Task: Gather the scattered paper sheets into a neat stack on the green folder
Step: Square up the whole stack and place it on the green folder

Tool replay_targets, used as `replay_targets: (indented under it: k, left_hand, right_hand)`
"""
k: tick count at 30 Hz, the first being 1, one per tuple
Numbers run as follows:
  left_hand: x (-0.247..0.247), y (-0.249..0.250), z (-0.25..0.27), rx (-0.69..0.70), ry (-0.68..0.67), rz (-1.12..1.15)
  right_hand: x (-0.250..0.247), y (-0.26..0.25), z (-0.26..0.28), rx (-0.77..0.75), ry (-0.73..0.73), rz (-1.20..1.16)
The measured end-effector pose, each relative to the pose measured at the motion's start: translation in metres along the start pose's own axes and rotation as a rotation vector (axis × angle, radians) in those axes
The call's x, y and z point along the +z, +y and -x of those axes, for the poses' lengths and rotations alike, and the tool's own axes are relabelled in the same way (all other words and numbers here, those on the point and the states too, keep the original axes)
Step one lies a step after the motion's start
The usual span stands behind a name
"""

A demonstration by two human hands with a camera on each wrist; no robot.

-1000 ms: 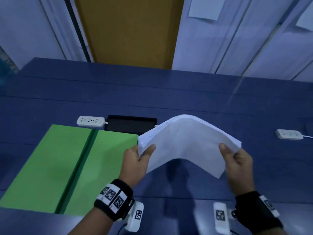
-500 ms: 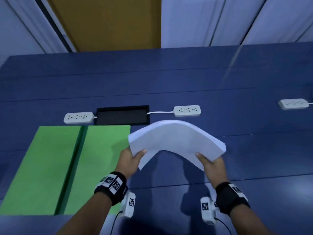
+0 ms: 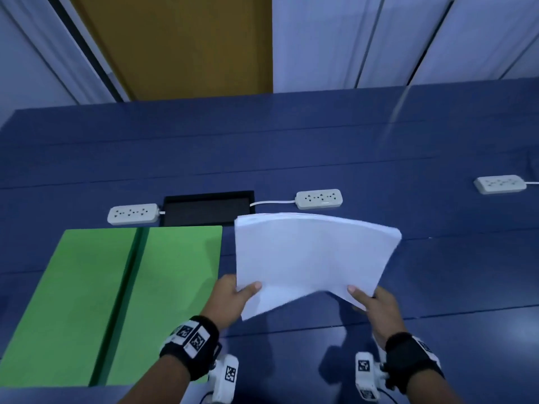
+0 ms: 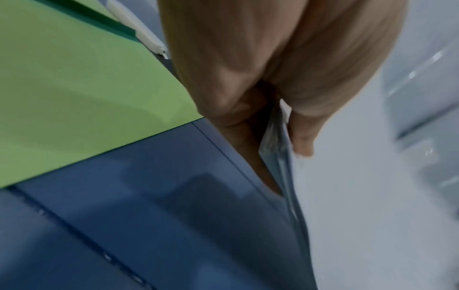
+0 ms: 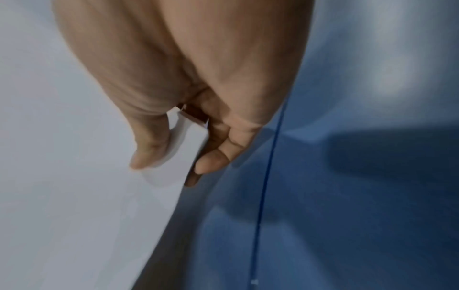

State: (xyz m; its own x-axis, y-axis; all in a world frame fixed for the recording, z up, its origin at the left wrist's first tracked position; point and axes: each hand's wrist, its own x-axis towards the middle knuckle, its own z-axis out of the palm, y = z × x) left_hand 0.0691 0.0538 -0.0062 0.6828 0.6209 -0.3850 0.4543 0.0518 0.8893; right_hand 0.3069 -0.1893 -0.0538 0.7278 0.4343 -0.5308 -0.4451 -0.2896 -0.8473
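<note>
A thick bundle of white paper sheets point(image 3: 312, 258) is held above the blue table, just right of the open green folder point(image 3: 87, 301). My left hand point(image 3: 233, 295) pinches its near left corner, thumb on top. My right hand point(image 3: 370, 301) pinches the near right corner. The sheets bow upward in the middle and tilt away from me. In the left wrist view the paper edge point(image 4: 275, 149) sits between thumb and fingers of my left hand point(image 4: 280, 117), with the folder point(image 4: 74, 88) beside it. In the right wrist view my right hand point(image 5: 174, 149) grips the sheets point(image 5: 74, 196).
A black recessed tray point(image 3: 207, 208) lies behind the folder, flanked by two white power strips point(image 3: 132, 213) point(image 3: 318, 198). A third strip point(image 3: 500, 184) sits far right. The blue table point(image 3: 437, 272) reaches back to a wall with a yellow panel.
The bundle has turned so its long side points away from me and has come lower and nearer to the folder's right edge. Both hands keep their hold.
</note>
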Motion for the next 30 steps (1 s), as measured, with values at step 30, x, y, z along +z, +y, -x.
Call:
replay_targets:
  k: [30]
  left_hand:
    - [-0.038, 0.054, 0.072, -0.013, -0.117, 0.699]
  right_hand:
    - [0.060, -0.189, 0.150, -0.217, -0.797, 0.421]
